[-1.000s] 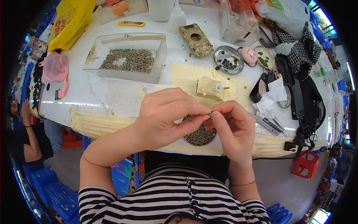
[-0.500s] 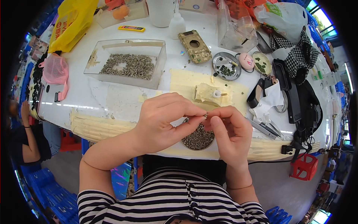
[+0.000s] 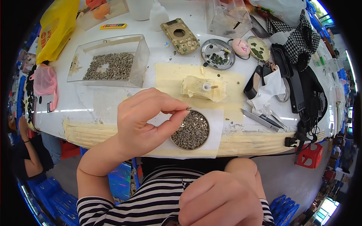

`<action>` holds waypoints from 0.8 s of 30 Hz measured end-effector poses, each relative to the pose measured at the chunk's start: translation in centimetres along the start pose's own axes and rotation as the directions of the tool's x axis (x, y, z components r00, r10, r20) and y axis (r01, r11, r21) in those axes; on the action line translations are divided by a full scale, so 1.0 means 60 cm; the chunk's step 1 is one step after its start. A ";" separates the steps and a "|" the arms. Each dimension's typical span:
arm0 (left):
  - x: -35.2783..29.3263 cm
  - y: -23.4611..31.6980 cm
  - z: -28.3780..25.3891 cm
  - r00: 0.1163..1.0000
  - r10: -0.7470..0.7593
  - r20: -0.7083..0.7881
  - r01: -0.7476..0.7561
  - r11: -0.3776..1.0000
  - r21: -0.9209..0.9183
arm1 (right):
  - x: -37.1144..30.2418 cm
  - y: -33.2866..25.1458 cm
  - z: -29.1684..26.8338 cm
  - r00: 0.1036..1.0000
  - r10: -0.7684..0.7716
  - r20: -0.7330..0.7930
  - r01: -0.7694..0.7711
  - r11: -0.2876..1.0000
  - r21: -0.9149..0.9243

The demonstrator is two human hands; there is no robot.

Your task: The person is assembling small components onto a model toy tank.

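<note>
My left hand (image 3: 147,118) hovers over the table's near edge, thumb and forefinger pinched on a tiny metal piece (image 3: 188,109). Just below that pinch sits a round shallow dish (image 3: 190,132) filled with several small grey metal parts, on a white paper sheet (image 3: 215,124). My right hand (image 3: 220,199) is pulled back low near my striped shirt, fingers curled into a loose fist; nothing shows in it. Beyond the dish, a taped block (image 3: 201,87) with a small white peg rests on a yellowish mat.
A clear plastic box (image 3: 107,62) of grey parts stands back left. A round metal tray (image 3: 218,54), a camouflage phone case (image 3: 180,35), tweezers (image 3: 260,119), black gear and checkered cloth crowd the right. Another person's arm (image 3: 22,130) is at far left. A red stool (image 3: 311,154) stands below.
My right hand has let go and dropped away from the left toward my lap. The left hand stays above the dish, still pinching the small piece.
</note>
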State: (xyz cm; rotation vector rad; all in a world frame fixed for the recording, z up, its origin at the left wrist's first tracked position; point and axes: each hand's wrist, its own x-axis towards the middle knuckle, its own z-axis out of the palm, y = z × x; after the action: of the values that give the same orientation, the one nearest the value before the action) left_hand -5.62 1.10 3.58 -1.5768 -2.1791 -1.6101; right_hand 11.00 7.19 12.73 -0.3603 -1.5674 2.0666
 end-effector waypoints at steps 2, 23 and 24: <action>0.004 0.008 -0.002 0.999 0.024 0.026 -0.023 1.000 -0.019 | 0.040 0.042 -0.071 0.847 -0.247 0.470 0.160 0.963 0.217; -0.004 -0.005 0.005 0.999 0.027 -0.030 -0.029 0.998 -0.061 | 0.092 0.040 -0.144 0.761 -0.409 0.504 0.595 0.749 -0.290; -0.002 -0.006 0.005 0.999 0.045 -0.017 -0.046 0.997 -0.064 | 0.088 0.045 -0.147 0.852 -0.433 0.293 0.522 0.682 -0.511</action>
State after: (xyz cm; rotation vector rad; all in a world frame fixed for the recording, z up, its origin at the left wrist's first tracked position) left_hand -5.67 1.26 3.15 -1.6125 -2.0885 -1.6894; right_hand 10.37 16.71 8.04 0.0221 -2.1006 1.2038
